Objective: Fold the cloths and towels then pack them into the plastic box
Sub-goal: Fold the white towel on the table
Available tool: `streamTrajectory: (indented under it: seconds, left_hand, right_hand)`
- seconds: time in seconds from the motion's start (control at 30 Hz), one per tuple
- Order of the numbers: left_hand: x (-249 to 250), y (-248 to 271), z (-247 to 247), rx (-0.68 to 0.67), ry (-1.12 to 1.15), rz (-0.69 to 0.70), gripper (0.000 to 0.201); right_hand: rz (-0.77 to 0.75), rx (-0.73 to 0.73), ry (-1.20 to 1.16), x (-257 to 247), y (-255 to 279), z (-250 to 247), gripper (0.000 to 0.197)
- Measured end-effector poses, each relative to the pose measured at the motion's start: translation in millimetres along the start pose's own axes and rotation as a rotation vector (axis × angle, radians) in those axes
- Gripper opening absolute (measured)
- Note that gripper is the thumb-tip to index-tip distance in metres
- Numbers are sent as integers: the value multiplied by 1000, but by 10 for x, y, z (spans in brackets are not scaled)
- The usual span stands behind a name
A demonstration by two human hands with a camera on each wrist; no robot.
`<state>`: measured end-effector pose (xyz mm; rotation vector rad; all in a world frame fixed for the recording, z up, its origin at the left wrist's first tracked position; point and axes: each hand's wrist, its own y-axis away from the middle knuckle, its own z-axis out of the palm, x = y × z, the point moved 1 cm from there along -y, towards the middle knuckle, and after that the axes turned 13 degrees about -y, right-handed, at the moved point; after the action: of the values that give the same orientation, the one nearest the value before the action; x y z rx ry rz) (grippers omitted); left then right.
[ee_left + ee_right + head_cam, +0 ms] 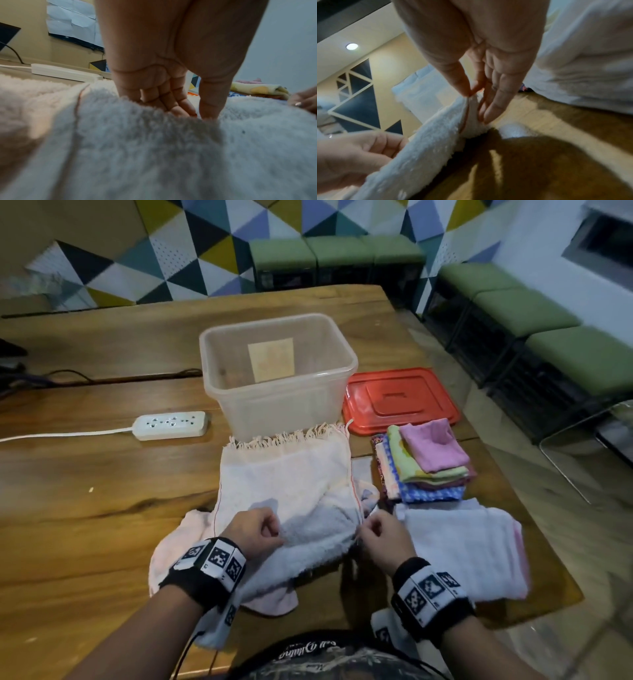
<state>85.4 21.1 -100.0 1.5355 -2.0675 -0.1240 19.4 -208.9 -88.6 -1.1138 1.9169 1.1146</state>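
Observation:
A pale fringed towel (pixel 291 484) lies spread on the wooden table (pixel 85 474) in front of the clear plastic box (pixel 279 371). Its near part is bunched over other pale cloths. My left hand (pixel 255 530) pinches the fluffy near edge of the towel (pixel 154 142) between thumb and fingers. My right hand (pixel 380 534) pinches the red-stitched right edge of the towel (pixel 467 108) with thumb and forefinger. The box holds only a paper label. A folded white towel (pixel 462 549) lies to the right, with a stack of small folded coloured cloths (pixel 424 460) beyond it.
A red lid (pixel 400 398) lies flat right of the box. A white power strip (pixel 171 424) with its cord sits on the left of the table. Green stools (pixel 524 313) line the wall at the right. The table's right edge runs close past the folded towel.

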Motion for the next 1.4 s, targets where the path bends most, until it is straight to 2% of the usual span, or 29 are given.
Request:
streamTrajectory:
  seconds: [0.07,0.13,0.2,0.27,0.33,0.4,0.47,0.53,0.57,0.63,0.7,0.73,0.8,0.87,0.93,1.0,1.03,1.1,1.2,1.33,1.4]
  left_hand:
    - [-40,-2,-2,11,-1,-11,27]
    - [-65,0,-5,19,-10,-12,28]
    - [-77,6,-8,30,-19,-13,28]
    - [-85,17,-12,36,-25,-22,28]
    - [-98,28,-18,46,-26,-30,27]
    - [-117,43,-21,59,-33,-30,27]
    - [-133,59,-23,67,-32,-27,27]
    - [-149,80,-21,52,-9,-29,25]
    - [-150,93,-28,34,20,-25,24]
    - [-151,126,-74,16,105,-32,23]
    - [-169,183,-156,77,138,-83,24]
    - [-189,224,-205,127,104,-115,25]
    - [-246,343,-280,151,-9,-154,27]
    - [-312,473,-280,0,-88,-149,30]
    - [-355,572,-203,-199,-72,-82,33]
    - [-376,630,-109,-283,-103,6,36]
    - [-390,638,-66,-273,-166,40,38]
    - [-436,633,-9,-190,-247,55,34]
    - [-477,635,-5,-94,-229,28,26]
    - [-506,672,-58,-77,-169,43,30]
    - [-517,687,-97,-57,-135,44,26]
  right_hand:
    - [-77,50,-207,1,14,-53,28]
    - [-93,32,-492,-23,47,-83,25]
    - [-14,-28,-763,-56,95,-93,23]
    - [52,-47,-824,-79,155,-128,22]
    - [10,-80,-673,-71,188,-177,16]
    - [-22,-164,-319,-29,203,-206,17]
    - [-34,-224,134,-2,217,-218,22]
    - [-88,-196,347,-35,258,-202,14]
    - [-101,-188,363,-40,268,-182,9]
    - [-93,-172,398,-32,281,-145,23]
    - [-79,-184,429,6,277,-97,23]
    - [-67,-190,462,27,280,-68,18]
    - [18,-217,539,76,313,-17,33]
    - [76,-220,543,111,342,25,39]
    - [89,-209,532,110,346,46,30]
    - [102,-186,515,98,325,39,17]
    - [105,-172,487,94,313,28,15]
    - [93,-149,461,77,316,3,25]
    - [102,-144,449,71,329,-32,24]
    - [131,-159,358,101,359,-91,21]
    - [120,-134,297,131,372,-105,15]
